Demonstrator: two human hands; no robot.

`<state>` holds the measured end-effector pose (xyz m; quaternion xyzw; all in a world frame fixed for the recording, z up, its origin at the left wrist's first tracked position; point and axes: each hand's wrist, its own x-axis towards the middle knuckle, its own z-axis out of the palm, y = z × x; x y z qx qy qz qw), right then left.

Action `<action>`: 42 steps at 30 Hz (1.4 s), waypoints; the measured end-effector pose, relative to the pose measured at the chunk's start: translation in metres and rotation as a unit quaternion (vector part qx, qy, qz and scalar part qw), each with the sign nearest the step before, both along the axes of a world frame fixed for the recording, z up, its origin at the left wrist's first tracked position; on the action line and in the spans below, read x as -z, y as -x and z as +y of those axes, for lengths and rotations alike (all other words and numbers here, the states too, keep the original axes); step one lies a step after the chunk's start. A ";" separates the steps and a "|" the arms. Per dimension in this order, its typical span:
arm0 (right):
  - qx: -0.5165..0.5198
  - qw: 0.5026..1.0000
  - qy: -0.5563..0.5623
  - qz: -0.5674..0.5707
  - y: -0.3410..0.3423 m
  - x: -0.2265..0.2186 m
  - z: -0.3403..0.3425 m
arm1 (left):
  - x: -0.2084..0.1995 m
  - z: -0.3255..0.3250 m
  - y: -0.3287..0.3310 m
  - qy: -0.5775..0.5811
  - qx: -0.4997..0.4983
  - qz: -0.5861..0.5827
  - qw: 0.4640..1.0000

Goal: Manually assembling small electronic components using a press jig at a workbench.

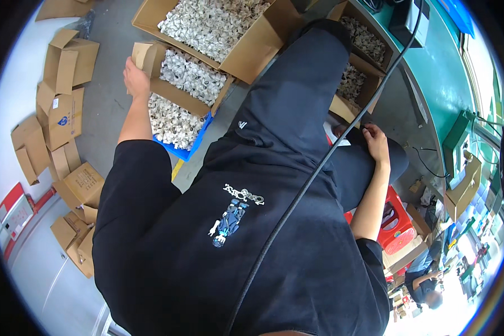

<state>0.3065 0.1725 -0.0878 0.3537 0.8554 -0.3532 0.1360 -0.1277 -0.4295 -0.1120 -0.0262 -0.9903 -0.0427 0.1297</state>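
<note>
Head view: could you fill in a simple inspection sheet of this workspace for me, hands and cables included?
Surface: grey floor; green table at upper right, with items on it.
Job's things: carton of white parts; blue bin and big box, also holding parts.
Clutter: several boxes along the left.
Hands: left hand at the carton's end flap, grip unclear; right hand by the right leg, nothing seen in it.
Cables: black cable crosses in front of the body.
Surroundings: red stool at right; another person at lower right.
</note>
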 end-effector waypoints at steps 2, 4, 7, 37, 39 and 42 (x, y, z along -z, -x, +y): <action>0.001 1.000 -0.003 0.006 0.001 -0.002 -0.001 | -0.009 0.005 0.002 -0.011 -0.013 0.000 1.000; 0.001 1.000 -0.014 0.013 0.003 -0.010 -0.001 | -0.022 0.018 0.002 -0.027 -0.012 0.009 1.000; 0.005 0.998 -0.036 0.059 -0.009 -0.014 0.001 | -0.042 0.056 -0.009 -0.063 -0.007 -0.079 0.995; 0.101 0.991 -0.044 0.073 -0.025 -0.017 -0.023 | -0.451 0.538 -0.085 -0.151 0.725 -0.001 0.672; 0.120 0.986 -0.043 0.109 -0.024 -0.018 -0.023 | -0.433 0.602 -0.081 -0.061 0.780 0.026 0.622; 0.151 0.976 -0.044 0.150 -0.041 -0.019 -0.034 | -0.398 0.676 -0.109 0.062 0.759 -0.041 0.647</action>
